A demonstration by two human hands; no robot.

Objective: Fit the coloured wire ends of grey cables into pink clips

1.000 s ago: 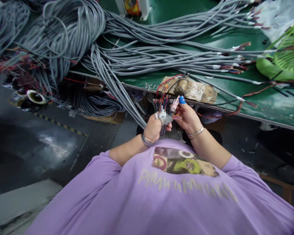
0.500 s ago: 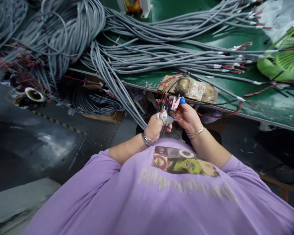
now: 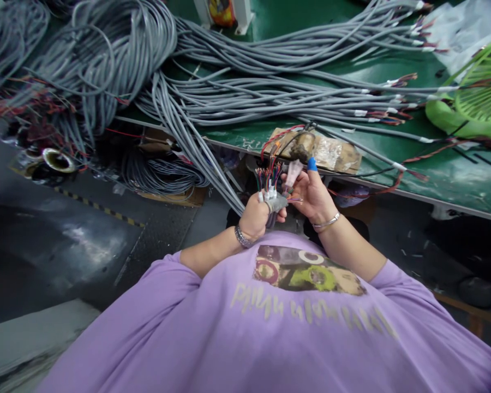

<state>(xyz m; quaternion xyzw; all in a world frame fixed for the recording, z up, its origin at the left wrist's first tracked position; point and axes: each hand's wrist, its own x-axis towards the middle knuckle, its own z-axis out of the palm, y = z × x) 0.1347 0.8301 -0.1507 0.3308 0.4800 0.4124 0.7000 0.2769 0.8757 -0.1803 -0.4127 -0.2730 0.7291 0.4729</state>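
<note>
My left hand (image 3: 253,217) is closed around the ends of several grey cables (image 3: 277,203), gathered just above my lap. Thin coloured wires (image 3: 269,173) fan upward out of their white-collared ends. Right beside them, my right hand (image 3: 317,197) holds a small pink clip-like tool (image 3: 293,172), blurred by motion. A blue finger cover (image 3: 311,164) sits on the thumb, which stands a little apart from the tool. A few coloured wires reach sideways towards the right fingers; whether these touch them I cannot tell.
Long grey cables (image 3: 245,98) lie across the green table (image 3: 454,180), with coils (image 3: 118,49) at the left. A taped cardboard piece (image 3: 337,155) rests at the near edge. To the right is a bright green fan (image 3: 474,103). More cable (image 3: 163,174) lies below the table.
The pink tool has turned in my right hand, and the thumb has straightened and moved slightly right, away from it. My left hand keeps its hold on the cables.
</note>
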